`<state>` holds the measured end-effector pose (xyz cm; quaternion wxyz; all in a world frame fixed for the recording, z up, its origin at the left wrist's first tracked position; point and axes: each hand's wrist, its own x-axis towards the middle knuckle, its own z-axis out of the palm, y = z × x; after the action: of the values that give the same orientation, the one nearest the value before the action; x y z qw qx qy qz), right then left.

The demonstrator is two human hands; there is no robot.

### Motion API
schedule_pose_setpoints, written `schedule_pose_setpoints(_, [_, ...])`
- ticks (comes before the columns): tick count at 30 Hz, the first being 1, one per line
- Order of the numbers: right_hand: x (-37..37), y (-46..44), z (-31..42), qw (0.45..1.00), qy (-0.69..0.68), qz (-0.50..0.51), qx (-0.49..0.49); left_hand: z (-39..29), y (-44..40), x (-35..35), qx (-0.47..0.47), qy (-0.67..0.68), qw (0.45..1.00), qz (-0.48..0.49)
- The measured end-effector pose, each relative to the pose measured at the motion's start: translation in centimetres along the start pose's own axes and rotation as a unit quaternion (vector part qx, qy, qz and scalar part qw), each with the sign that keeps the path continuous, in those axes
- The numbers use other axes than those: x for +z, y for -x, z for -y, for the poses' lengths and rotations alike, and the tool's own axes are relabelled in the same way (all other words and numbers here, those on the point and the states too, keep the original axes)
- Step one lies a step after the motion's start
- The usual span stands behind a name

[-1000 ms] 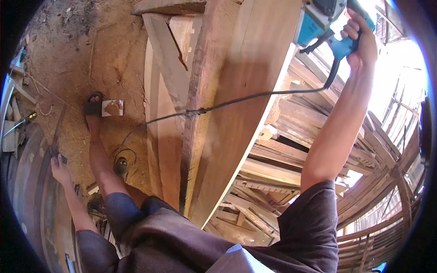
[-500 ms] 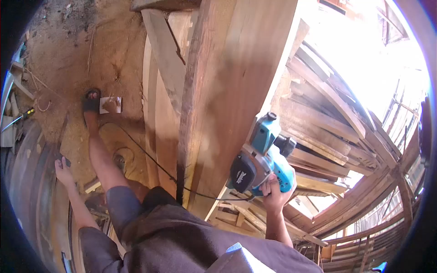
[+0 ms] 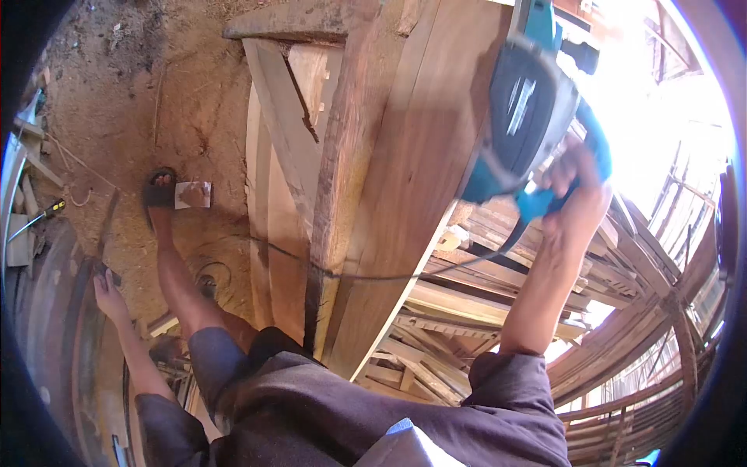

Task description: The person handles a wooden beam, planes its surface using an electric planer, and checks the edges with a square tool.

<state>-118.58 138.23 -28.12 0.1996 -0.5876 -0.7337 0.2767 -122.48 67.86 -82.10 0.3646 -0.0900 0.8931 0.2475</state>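
My right hand (image 3: 572, 175) is wrapped round the handle of a teal and black power planer (image 3: 523, 109). The tool sits on the edge of a long wooden board (image 3: 412, 179), toward its far end. A black cord (image 3: 373, 278) hangs from the planer and crosses over the board to the left. Low at the left, my left hand (image 3: 107, 292) is by a small dark object that I cannot make out, its fingers pressed together.
Stacked timber (image 3: 482, 272) lies right of the board. A rough wooden beam (image 3: 342, 156) and leaning planks stand on its left. On the dirt floor (image 3: 117, 93) are a white card (image 3: 193, 194) and a yellow-handled tool (image 3: 54, 208).
Over the last half second the planer has moved away from my body along the board, with my right arm stretched out. A second ago it was farther out. My left hand has barely moved.
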Motion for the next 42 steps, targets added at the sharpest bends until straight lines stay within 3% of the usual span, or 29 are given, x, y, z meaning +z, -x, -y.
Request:
schedule_pose_setpoints(2, [1.1, -4.6, 0.3, 0.998, -0.056, -0.03, -0.011, -1.0, -0.8, 0.1, 0.009, -0.001, 1.0, -0.022])
schedule_pose_setpoints(3, [0.6, -7.6, 0.0, 0.997, 0.025, -0.016, -0.066, -1.8, -1.1, 0.1, 0.035, -0.014, 0.998, -0.054])
schedule_pose_setpoints(5, [0.1, -11.6, 2.0, 0.994, -0.008, 0.097, -0.055, -2.4, -1.2, 0.1, 0.059, -0.029, 0.994, -0.084])
schedule_pose_setpoints(6, [0.2, -11.7, 1.6, 0.994, -0.009, 0.099, -0.054, -2.3, -1.5, 0.0, 0.045, -0.008, 0.996, -0.07])
schedule_pose_setpoints(8, [-0.2, -11.4, 1.1, 0.975, -0.155, 0.158, -0.007, -1.8, -1.6, 0.2, 0.033, 0.013, 0.998, -0.055])
schedule_pose_setpoints(10, [0.2, -7.7, 0.5, 0.999, -0.045, 0.015, 0.016, -1.5, -1.8, 0.4, 0.014, -0.02, 0.999, -0.046])
schedule_pose_setpoints(13, [-3.2, 1.4, -3.3, 1.0, -0.006, 0.012, 0.005, -1.6, -0.1, 0.5, 0.079, -0.047, 0.993, -0.073])
schedule_pose_setpoints(16, [-8.3, 13.3, -8.0, 0.992, 0.113, 0.046, 0.005, 0.5, 1.3, 1.2, 0.068, 0.012, 0.995, -0.075])
schedule_pose_setpoints(17, [-7.9, 16.9, -8.0, 0.992, 0.128, 0.007, 0.023, 1.2, 2.0, 1.4, 0.065, 0.016, 0.995, -0.074])
schedule_pose_setpoints(18, [-9.9, 19.8, -9.8, 0.992, 0.117, 0.024, 0.034, 1.9, 2.4, 1.2, 0.059, -0.014, 0.996, -0.064])
schedule_pose_setpoints(19, [-9.1, 21.8, -9.7, 0.995, -0.041, -0.004, 0.095, 2.3, 2.4, 1.0, 0.054, -0.043, 0.996, -0.056])
schedule_pose_setpoints(20, [-10.5, 22.5, -10.8, 0.992, -0.038, 0.018, 0.123, 3.1, 2.5, 1.1, 0.054, -0.043, 0.996, -0.057])
schedule_pose_setpoints(23, [-8.5, 20.2, -8.7, 0.992, -0.024, -0.017, 0.12, 5.4, 2.3, 1.9, 0.038, 0.03, 0.998, -0.033])
schedule_pose_setpoints(25, [-7.1, 17.2, -7.2, 0.995, 0.008, -0.017, 0.095, 4.1, 3.2, 1.4, -0.028, 0.02, 0.999, -0.023])
schedule_pose_setpoints(30, [-2.3, 6.8, -2.8, 1.0, 0.025, -0.013, -0.007, 0.3, 3.1, 0.1, 0.024, 0.041, 0.998, -0.027])
schedule_pose_setpoints(32, [-1.4, 1.3, -1.7, 0.999, 0.016, 0.034, -0.039, -0.5, 1.9, -0.6, 0.025, 0.035, 0.999, -0.009])
schedule_pose_setpoints(34, [-0.8, -6.5, -0.3, 0.995, -0.011, 0.08, -0.055, -0.6, 0.6, -0.8, 0.052, -0.026, 0.996, -0.064])
schedule_pose_setpoints(36, [-0.7, -12.1, 0.9, 0.987, -0.052, 0.133, -0.078, 0.7, -0.9, -1.3, 0.07, -0.044, 0.995, -0.06])
schedule_pose_setpoints(40, [0.0, -12.2, 0.8, 0.985, -0.039, 0.131, -0.104, 1.4, -2.3, -2.6, 0.072, -0.112, 0.99, -0.045])
schedule_pose_setpoints(42, [-0.4, -10.5, 0.3, 0.984, -0.042, 0.132, -0.112, 2.8, -1.9, -2.5, 0.043, -0.082, 0.995, -0.036])
